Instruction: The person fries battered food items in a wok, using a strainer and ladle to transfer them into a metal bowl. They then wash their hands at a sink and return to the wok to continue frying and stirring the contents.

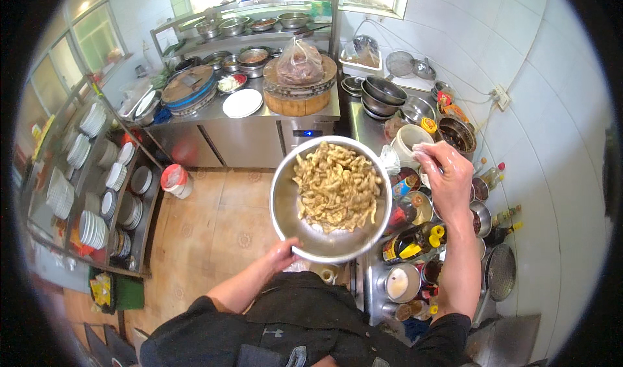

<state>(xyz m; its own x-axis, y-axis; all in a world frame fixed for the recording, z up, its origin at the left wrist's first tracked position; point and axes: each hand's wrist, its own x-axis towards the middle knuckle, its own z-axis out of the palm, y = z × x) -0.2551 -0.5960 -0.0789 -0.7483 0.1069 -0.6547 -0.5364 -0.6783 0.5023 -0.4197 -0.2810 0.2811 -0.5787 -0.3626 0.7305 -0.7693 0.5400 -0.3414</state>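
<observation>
My left hand (pixel 282 255) grips the near left rim of a large stainless steel bowl (pixel 331 247), held in front of my body. Pale brown, glistening strips of what looks like coated meat (pixel 338 187) fill much of the bowl. My right hand (pixel 442 172) is raised to the right of the bowl, wet or dusted with something white, its fingertips pinched together near a white plastic tub (pixel 412 140). Whether anything lies between those fingertips cannot be told. Below that hand, sauce bottles (pixel 409 243) and a container of white stuff (pixel 403 283) crowd the steel counter.
A bagged lump of meat (pixel 299 65) sits on a round wooden chopping block (pixel 297 105) on the back counter, beside white plates (pixel 242 103). Dark metal bowls (pixel 384 92) are stacked at the right. A plate rack (pixel 155 211) and a red-and-white bucket (pixel 176 182) stand at the left.
</observation>
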